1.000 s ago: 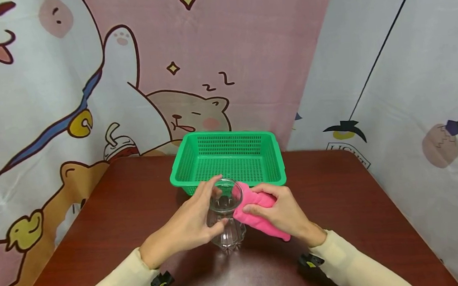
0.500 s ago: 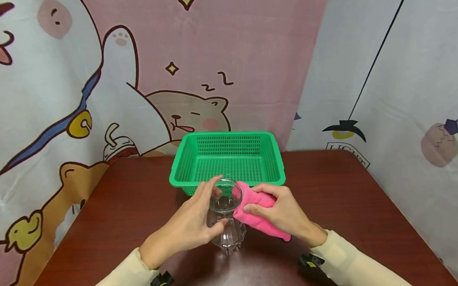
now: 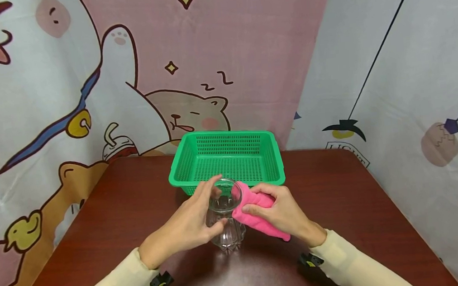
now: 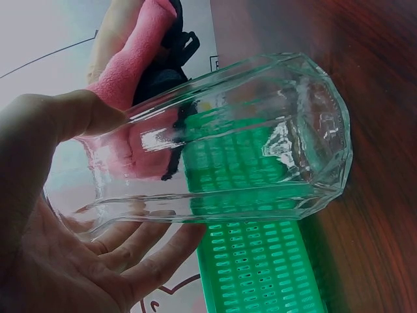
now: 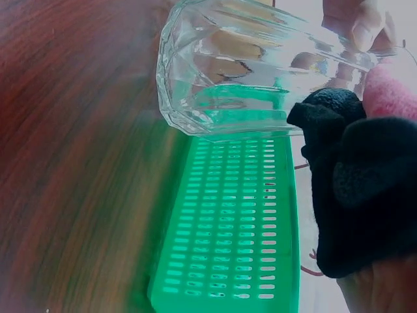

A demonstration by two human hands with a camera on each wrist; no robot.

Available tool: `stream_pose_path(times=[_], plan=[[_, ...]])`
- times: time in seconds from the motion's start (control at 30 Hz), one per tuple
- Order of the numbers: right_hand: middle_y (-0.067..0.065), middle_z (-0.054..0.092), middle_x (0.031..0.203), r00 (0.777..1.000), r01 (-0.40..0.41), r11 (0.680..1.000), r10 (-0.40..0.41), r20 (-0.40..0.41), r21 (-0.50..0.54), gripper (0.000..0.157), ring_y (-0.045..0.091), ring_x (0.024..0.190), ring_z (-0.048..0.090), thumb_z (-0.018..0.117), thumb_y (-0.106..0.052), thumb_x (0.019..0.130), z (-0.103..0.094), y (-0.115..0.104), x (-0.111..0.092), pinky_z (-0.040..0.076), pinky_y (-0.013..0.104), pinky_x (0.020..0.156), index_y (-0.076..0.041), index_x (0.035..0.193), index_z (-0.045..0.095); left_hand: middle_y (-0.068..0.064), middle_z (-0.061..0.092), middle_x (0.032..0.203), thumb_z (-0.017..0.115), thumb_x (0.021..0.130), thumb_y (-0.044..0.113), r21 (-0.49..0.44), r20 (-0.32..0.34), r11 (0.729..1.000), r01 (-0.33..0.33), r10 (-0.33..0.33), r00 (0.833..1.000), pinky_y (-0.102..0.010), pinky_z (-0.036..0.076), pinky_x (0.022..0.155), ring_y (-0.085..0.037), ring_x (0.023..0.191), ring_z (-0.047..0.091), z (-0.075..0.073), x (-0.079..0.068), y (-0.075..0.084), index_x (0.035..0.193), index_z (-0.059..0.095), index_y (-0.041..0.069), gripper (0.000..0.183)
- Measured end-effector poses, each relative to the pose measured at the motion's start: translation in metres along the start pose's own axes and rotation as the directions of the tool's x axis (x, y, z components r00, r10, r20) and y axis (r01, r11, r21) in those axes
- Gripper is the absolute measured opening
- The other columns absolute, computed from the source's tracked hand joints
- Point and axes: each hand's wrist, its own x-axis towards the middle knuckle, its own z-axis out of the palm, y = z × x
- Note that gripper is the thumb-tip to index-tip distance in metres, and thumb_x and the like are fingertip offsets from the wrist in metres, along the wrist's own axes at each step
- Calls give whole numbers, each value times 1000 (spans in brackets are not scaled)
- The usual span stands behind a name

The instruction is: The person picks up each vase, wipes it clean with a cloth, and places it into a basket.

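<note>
A clear glass vase point(image 3: 230, 237) with a wide round rim and faceted sides is upright in front of me in the head view. My left hand point(image 3: 189, 223) holds it near the neck, thumb on the near side and fingers round the far side. In the left wrist view the fingers show behind the glass point(image 4: 247, 150). With my right hand point(image 3: 286, 210) I grip a folded pink cloth point(image 3: 262, 222) against the right of the rim. Its dark, nearly black side point(image 5: 371, 189) shows in the right wrist view, covering most of that hand.
Just beyond the vase stands a green slotted plastic basket point(image 3: 177, 172) with nothing in it. The dark red-brown wooden table point(image 3: 323, 189) ends at a printed cartoon curtain point(image 3: 246, 59) behind and to the sides. Each sleeve carries a small black wrist device point(image 3: 161, 281).
</note>
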Motion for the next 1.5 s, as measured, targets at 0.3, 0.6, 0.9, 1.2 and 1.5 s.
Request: stream_pose_path(times=[0.3,0.6,0.9,1.2,1.5], plan=[[-6,80,99,1000,28,997,-28,10,-75,27,9,80,69,102,-24,93,3,0,-1,61,28,65,-25,115,86,-12,62,152,90,100,22,4,0,1000,5,-5,1000,-32,61,90,-21,117,74,1,0,1,183,24,11,107],[-9,81,103,998,57,984,-49,49,-168,30,7,86,70,103,-27,92,4,0,-1,62,27,70,-24,116,86,-12,62,152,90,101,23,3,1,1000,3,-3,1000,-36,63,93,-28,123,75,1,-1,0,183,23,11,107],[-9,79,99,994,83,970,-65,85,-229,32,4,84,66,104,-28,91,3,1,0,59,25,70,-20,116,86,-13,62,152,90,100,22,4,0,1000,5,-5,1000,-39,64,95,-30,127,76,1,-1,1,183,23,10,107],[-8,78,97,991,56,959,-19,136,-278,33,3,84,64,103,-33,91,0,4,-2,58,23,70,-17,116,87,-13,62,152,90,101,23,7,-6,1000,4,-4,1000,-36,63,92,-29,123,76,0,-1,1,183,23,11,107],[-11,76,92,979,60,941,9,202,-334,32,1,82,62,103,-36,92,-2,8,-1,56,22,71,-18,113,86,-13,62,152,90,101,23,9,-14,1000,-2,3,1000,-41,65,97,-30,127,77,0,-1,1,183,23,10,106]])
